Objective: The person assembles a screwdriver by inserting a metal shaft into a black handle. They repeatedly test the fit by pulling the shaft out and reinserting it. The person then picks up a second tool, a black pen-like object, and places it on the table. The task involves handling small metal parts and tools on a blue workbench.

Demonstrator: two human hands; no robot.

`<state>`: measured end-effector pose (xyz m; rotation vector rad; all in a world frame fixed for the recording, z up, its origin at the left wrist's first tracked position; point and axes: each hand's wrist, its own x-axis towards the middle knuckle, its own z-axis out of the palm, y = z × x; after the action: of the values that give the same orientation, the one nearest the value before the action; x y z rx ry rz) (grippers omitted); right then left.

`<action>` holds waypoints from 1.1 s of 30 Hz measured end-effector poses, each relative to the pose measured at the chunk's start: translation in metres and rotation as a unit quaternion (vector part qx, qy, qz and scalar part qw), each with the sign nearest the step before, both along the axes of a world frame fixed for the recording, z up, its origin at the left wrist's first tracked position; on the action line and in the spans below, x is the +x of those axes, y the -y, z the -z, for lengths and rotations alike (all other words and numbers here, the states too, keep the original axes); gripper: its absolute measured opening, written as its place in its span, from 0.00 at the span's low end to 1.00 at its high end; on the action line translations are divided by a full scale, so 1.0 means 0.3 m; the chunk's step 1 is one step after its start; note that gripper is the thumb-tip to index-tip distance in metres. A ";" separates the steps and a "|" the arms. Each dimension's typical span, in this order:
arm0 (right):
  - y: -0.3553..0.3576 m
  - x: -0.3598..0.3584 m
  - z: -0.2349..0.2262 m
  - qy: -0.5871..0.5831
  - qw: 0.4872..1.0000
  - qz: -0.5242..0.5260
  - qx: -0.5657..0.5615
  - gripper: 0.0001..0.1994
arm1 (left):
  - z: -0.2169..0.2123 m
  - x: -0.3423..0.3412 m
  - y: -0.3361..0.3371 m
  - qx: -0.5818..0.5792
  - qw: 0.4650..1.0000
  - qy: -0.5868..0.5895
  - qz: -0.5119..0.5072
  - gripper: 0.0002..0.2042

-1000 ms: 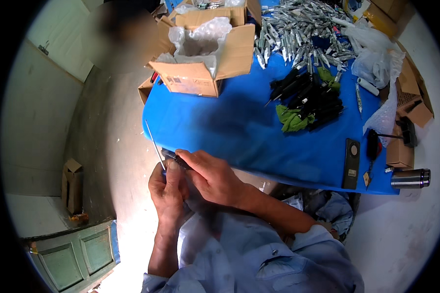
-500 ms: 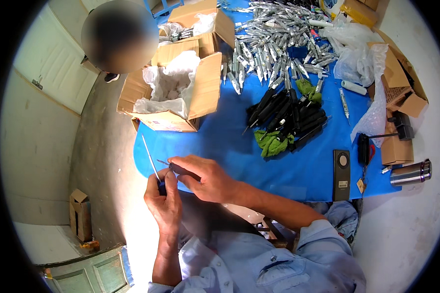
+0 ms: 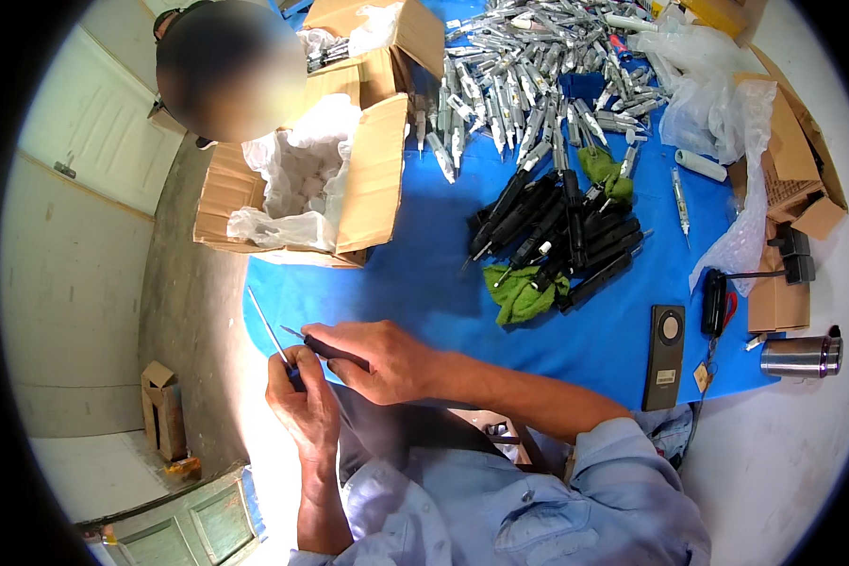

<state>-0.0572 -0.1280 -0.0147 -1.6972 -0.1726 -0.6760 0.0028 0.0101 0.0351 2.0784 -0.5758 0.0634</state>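
My left hand (image 3: 306, 404) is closed round the dark handle of a screwdriver-like tool with a long thin metal shaft (image 3: 267, 321), which points up and to the left. Beside it, my right hand (image 3: 393, 364) grips a small knife (image 3: 334, 354) with a dark handle and a short pointed blade. The blade lies close to the shaft; whether they touch I cannot tell. Both hands are at the table's near left edge. Farther in, a heap of black-handled tools (image 3: 575, 226) rests on the blue tablecloth (image 3: 424, 292) with a green cloth (image 3: 524, 294) partly under it.
Many slim silver-grey tools (image 3: 509, 94) are piled at the back. An open cardboard box (image 3: 373, 189) lined with plastic stands left. On the right are a dark flat device (image 3: 665, 354), a steel flask (image 3: 800, 357) and bubble wrap (image 3: 750, 217). Another person (image 3: 231, 71) is at the far left.
Both hands, with the tools still in them, have shifted slightly left and down in the picture. The view itself has also moved a little.
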 end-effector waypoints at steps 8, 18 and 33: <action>0.043 -0.039 0.009 -0.055 0.997 -0.023 -0.039 0.23 | 0.040 -0.018 0.009 -0.053 0.987 -0.152 -0.014 0.15; 0.033 -0.007 0.069 -0.105 0.985 -0.034 0.131 0.21 | 0.002 -0.043 -0.033 -0.079 0.953 -0.288 0.054 0.19; 0.112 -0.003 0.073 -0.228 0.910 -0.174 0.300 0.21 | -0.057 -0.096 -0.270 0.096 0.964 -0.207 0.136 0.22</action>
<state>-0.0581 -0.1617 -0.0366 -1.1397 0.0635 -0.0324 -0.0260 0.0910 0.0523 2.0924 -0.6174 -0.5939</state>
